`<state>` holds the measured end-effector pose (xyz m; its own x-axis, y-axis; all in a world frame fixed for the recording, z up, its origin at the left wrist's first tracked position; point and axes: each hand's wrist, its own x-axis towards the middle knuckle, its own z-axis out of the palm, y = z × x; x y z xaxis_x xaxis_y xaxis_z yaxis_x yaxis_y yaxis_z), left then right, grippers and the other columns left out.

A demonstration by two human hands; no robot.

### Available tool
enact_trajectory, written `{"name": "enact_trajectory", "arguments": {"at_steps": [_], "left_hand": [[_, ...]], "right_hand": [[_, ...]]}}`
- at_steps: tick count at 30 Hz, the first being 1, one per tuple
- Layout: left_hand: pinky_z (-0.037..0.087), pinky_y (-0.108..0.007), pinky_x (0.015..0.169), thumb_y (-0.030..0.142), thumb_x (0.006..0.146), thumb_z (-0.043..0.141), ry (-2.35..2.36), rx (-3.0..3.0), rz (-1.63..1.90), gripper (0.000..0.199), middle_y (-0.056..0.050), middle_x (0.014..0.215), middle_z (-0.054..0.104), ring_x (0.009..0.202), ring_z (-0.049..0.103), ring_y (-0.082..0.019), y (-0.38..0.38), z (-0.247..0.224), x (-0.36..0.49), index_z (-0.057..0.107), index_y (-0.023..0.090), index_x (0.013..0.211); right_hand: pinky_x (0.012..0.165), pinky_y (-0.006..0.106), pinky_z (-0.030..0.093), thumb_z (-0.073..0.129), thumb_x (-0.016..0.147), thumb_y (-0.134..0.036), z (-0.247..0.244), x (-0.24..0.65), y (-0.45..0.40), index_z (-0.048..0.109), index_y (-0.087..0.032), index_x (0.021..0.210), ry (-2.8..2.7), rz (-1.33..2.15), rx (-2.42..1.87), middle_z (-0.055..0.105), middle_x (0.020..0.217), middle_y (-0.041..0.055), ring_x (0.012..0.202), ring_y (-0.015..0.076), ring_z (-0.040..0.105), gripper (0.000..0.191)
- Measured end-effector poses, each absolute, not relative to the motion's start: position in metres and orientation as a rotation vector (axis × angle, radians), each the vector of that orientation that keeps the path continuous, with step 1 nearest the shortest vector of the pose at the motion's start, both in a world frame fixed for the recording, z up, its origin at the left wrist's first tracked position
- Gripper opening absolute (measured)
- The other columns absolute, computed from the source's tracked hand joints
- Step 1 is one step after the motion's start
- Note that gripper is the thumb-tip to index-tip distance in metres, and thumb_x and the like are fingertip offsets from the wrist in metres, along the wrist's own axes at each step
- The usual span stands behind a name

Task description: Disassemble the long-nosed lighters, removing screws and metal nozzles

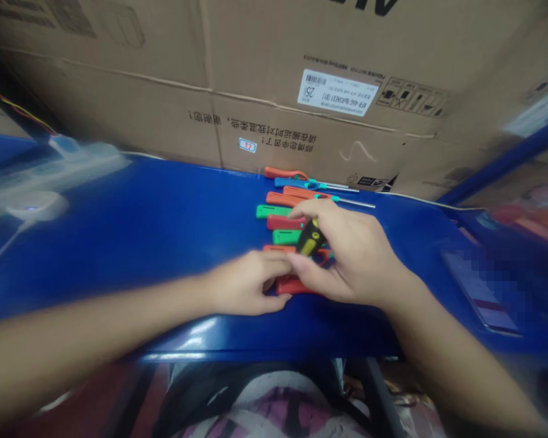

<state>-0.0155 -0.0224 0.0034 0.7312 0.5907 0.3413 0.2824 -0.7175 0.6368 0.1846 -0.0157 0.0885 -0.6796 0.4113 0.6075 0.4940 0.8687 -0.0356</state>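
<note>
Several long-necked lighters lie side by side on the blue tabletop, their grips toward the left. Among them are a blue lighter (288, 182), a green lighter (269, 211) and an orange lighter (283, 198). My right hand (358, 249) is closed around a black and yellow screwdriver (311, 240), whose handle end shows above the row; its shaft is hidden. At the near end of the row, my left hand (256, 283) grips the end of a red lighter (296, 285) between thumb and fingers. The hands nearly meet and cover the necks of the nearer lighters.
A big cardboard box (164, 109) stands along the back of the blue table (187, 213). To the left are a white power strip (86, 159) and a round white device (36, 205) with a cable. A phone-like flat object (481, 292) lies at right.
</note>
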Motion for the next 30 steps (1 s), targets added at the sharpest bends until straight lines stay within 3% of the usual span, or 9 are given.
{"name": "enact_trajectory", "arguments": {"at_steps": [2,6,11,15,19,24,28,30], "left_hand": [[0.048,-0.025,0.062,0.021,0.083,0.066,0.661,2.371,0.732,0.007,0.000,0.075,0.061,0.064,0.057,-0.013,-0.0222,0.0035,-0.0155,0.066,0.018,0.090],[0.046,-0.024,0.058,0.023,0.085,0.066,0.684,2.366,0.703,0.009,0.000,0.075,0.061,0.063,0.057,-0.012,-0.0223,0.0032,-0.0162,0.065,0.018,0.091],[0.044,-0.024,0.057,0.027,0.086,0.068,0.731,2.373,0.685,0.011,0.001,0.074,0.061,0.063,0.056,-0.013,-0.0224,0.0016,-0.0173,0.065,0.017,0.089],[0.045,-0.025,0.057,0.029,0.087,0.067,0.733,2.370,0.678,0.013,0.000,0.075,0.061,0.065,0.057,-0.013,-0.0223,0.0013,-0.0176,0.064,0.017,0.087],[0.045,-0.025,0.059,0.027,0.086,0.067,0.721,2.362,0.681,0.011,-0.001,0.077,0.062,0.066,0.058,-0.013,-0.0224,0.0020,-0.0173,0.065,0.017,0.087],[0.046,-0.023,0.059,0.026,0.086,0.067,0.700,2.365,0.704,0.010,-0.001,0.080,0.063,0.064,0.057,-0.012,-0.0223,0.0015,-0.0170,0.067,0.017,0.090],[0.045,-0.023,0.060,0.025,0.085,0.069,0.689,2.364,0.718,0.011,0.000,0.077,0.063,0.063,0.056,-0.012,-0.0215,0.0009,-0.0171,0.066,0.017,0.091],[0.045,-0.023,0.060,0.026,0.085,0.069,0.674,2.366,0.727,0.010,0.000,0.075,0.063,0.063,0.057,-0.012,-0.0210,0.0008,-0.0173,0.066,0.017,0.089]], "right_hand": [[0.067,0.028,0.052,0.053,0.094,-0.032,0.0881,0.1838,-0.0162,0.056,-0.021,0.107,-2.392,-0.192,-0.651,0.072,0.091,0.0042,0.075,0.0177,0.069,0.017],[0.079,0.031,0.054,0.041,0.095,-0.026,0.0868,0.1807,-0.0182,0.054,-0.017,0.120,-2.422,-0.117,-0.607,0.070,0.114,0.0118,0.101,0.0212,0.068,0.029],[0.066,0.026,0.050,0.051,0.094,-0.027,0.0834,0.1780,-0.0186,0.058,-0.021,0.101,-2.301,-0.180,-0.664,0.071,0.086,0.0030,0.072,0.0152,0.067,0.012],[0.070,0.031,0.052,0.042,0.093,-0.025,0.0839,0.1771,-0.0207,0.058,-0.015,0.112,-2.348,-0.072,-0.585,0.071,0.103,0.0122,0.092,0.0216,0.069,0.027],[0.061,0.027,0.048,0.055,0.093,-0.027,0.0836,0.1750,-0.0243,0.060,-0.020,0.098,-2.259,-0.171,-0.711,0.071,0.083,0.0021,0.067,0.0148,0.066,0.010],[0.074,0.030,0.054,0.042,0.094,-0.023,0.0823,0.1757,-0.0227,0.054,-0.015,0.123,-2.319,-0.102,-0.678,0.072,0.113,0.0116,0.092,0.0196,0.070,0.032],[0.066,0.026,0.051,0.056,0.093,-0.031,0.0820,0.1774,-0.0200,0.059,-0.019,0.103,-2.284,-0.225,-0.700,0.072,0.088,0.0039,0.074,0.0165,0.069,0.016],[0.070,0.027,0.052,0.052,0.094,-0.027,0.0830,0.1775,-0.0200,0.058,-0.019,0.107,-2.315,-0.204,-0.695,0.072,0.093,0.0052,0.080,0.0173,0.069,0.016]]}}
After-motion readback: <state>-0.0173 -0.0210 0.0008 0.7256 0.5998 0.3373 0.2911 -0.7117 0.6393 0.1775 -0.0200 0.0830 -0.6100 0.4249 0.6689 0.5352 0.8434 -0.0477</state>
